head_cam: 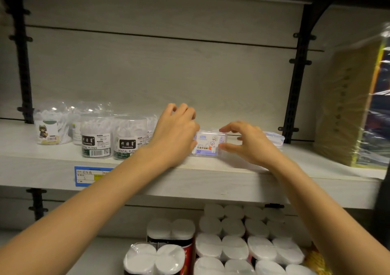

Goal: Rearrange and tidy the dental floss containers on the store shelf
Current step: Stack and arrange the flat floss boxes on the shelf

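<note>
A clear rectangular floss box (207,146) with a pale blue label stands on the white shelf (211,183), near its front edge. My right hand (249,145) pinches the box's right end between thumb and forefinger. My left hand (176,132) rests against the box's left end, its fingers loosely curled above with nothing seen in them. To the left stand two round floss jars with dark labels (96,140) (127,143) and a jar with a cartoon label (50,127). More jars sit behind them, one partly hidden by my left hand. Another flat clear box (274,139) lies behind my right hand.
A blue price tag (90,176) is stuck on the shelf's front edge. A tall plastic-wrapped yellow pack (352,106) stands at the right end. Black uprights (297,85) flank the bay. Wrapped packs with white round tops (232,243) fill the shelf below.
</note>
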`<state>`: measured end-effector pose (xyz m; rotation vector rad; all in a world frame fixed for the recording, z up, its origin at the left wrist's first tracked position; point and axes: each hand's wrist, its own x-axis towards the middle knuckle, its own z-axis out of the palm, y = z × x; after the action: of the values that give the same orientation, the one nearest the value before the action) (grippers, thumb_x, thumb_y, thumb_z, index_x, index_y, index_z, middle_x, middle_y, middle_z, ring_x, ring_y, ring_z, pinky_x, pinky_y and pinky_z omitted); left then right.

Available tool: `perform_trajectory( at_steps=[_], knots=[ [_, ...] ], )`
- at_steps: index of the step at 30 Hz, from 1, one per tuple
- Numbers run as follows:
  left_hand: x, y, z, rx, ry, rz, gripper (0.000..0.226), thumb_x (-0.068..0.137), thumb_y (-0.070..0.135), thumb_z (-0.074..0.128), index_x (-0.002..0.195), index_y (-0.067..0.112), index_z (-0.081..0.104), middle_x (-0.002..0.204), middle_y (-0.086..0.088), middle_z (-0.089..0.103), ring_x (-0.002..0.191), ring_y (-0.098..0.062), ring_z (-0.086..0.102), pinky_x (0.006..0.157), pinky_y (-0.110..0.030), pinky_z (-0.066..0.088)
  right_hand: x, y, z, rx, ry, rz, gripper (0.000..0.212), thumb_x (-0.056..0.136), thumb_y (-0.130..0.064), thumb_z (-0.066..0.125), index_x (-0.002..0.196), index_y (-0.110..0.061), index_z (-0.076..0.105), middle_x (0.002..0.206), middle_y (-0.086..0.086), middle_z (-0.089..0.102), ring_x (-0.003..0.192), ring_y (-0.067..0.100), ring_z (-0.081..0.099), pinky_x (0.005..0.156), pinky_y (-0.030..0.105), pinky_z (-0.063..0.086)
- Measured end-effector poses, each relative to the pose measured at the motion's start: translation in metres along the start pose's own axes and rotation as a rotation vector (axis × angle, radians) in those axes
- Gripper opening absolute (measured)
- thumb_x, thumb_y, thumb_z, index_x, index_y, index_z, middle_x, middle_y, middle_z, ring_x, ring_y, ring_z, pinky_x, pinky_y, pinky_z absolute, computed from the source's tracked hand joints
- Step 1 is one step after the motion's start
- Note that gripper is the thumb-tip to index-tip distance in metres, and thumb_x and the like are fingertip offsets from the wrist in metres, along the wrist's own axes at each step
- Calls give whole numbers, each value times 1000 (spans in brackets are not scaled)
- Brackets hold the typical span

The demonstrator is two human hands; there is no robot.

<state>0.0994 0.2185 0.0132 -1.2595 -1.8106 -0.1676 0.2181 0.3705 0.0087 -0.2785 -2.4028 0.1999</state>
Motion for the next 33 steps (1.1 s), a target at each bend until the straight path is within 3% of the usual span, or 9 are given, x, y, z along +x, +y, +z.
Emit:
perform_trajectory(
  at_steps=[5, 8, 16, 20, 23, 25, 27, 30, 33],
  knots=[
    [14, 19, -10, -300, 156, -75, 24, 89, 27, 52, 105, 18, 67, 110, -2, 60, 106, -22, 49, 86, -27, 24, -10, 25, -36, 115, 305, 132, 27, 87, -26, 60, 113, -19, 60, 113, -2, 61, 105, 15, 55, 91, 30, 42],
    [36, 43, -10, -626, 67, -136, 20, 89, 20, 53, 100, 17, 69, 104, -1, 66, 101, -22, 55, 88, -30, 37, -10, 55, -59, 159, 364, 323, 25, 89, -25, 57, 112, -16, 63, 108, 2, 66, 96, 16, 59, 88, 35, 48],
    [95, 86, 15, -633, -402, -149, 51, 90, 37, 53, 126, 2, 48, 132, -16, 52, 120, -32, 48, 95, -34, 41, -10, 104, -58, 273, 30, 598, 37, 90, -34, 54, 111, -6, 64, 112, 14, 64, 103, 29, 59, 97, 43, 46],
    [108, 88, 22, -509, -596, -106, 49, 89, 44, 53, 113, 1, 52, 122, -18, 56, 111, -33, 52, 86, -33, 41, -9, 107, -54, 324, -114, 652, 43, 91, -41, 49, 116, -8, 59, 117, 12, 60, 109, 26, 56, 101, 39, 43],
    [112, 85, 25, -549, -636, -113, 37, 86, 42, 58, 75, 7, 50, 87, -20, 54, 82, -34, 51, 69, -33, 37, -12, 107, -52, 383, -169, 645, 46, 93, -43, 44, 127, -12, 53, 129, 4, 54, 117, 21, 50, 107, 40, 36],
    [111, 83, 23, -595, -604, -131, 40, 83, 41, 64, 68, 8, 46, 79, -12, 49, 76, -30, 47, 66, -28, 30, -15, 106, -52, 430, -140, 614, 44, 94, -39, 45, 128, -13, 53, 129, 0, 52, 122, 19, 47, 110, 40, 32],
    [110, 80, 21, -638, -479, -138, 39, 77, 39, 70, 87, 3, 60, 87, -11, 57, 87, -28, 54, 72, -28, 39, -19, 102, -54, 482, -63, 560, 36, 94, -34, 47, 121, -13, 58, 122, -2, 55, 115, 16, 50, 108, 36, 35],
    [99, 75, 12, -776, -195, -175, 57, 67, 33, 80, 114, 10, 58, 111, -5, 61, 102, -23, 56, 89, -34, 46, -27, 89, -58, 596, 88, 452, 21, 94, -30, 48, 110, -24, 61, 108, -8, 63, 92, 9, 60, 87, 26, 48],
    [80, 72, -4, -941, 43, -137, 61, 60, 23, 85, 114, 13, 57, 113, 0, 62, 98, -16, 58, 82, -25, 47, -39, 73, -63, 754, 206, 374, 27, 91, -26, 56, 118, -23, 55, 107, -5, 65, 83, 11, 66, 72, 22, 57]
  ],
)
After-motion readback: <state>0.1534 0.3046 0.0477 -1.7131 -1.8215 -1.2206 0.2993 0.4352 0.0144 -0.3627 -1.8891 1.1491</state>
